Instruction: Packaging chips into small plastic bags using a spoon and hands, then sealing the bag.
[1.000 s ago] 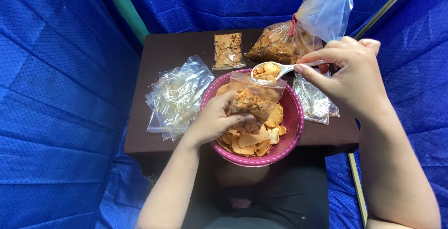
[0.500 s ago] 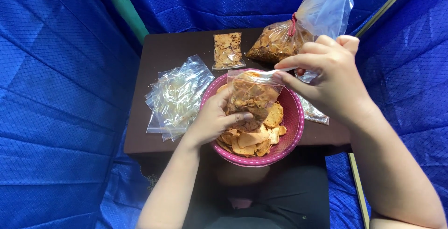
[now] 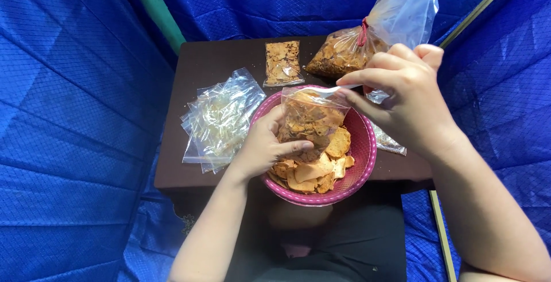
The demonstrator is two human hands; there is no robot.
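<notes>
L hand (image 3: 265,149) grips chip bag (image 3: 310,120); over bowl (image 3: 363,150)

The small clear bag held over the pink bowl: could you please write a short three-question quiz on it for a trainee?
1. True or false: the left hand holds the small clear bag above the pink bowl.
2. What does the right hand hold at the bag's mouth? A) scissors B) a white spoon C) a rubber band
3. What lies on the brown table left of the bowl?

Key
1. True.
2. B; its bowl end is tipped into the bag's open top.
3. A pile of empty clear bags.
</notes>
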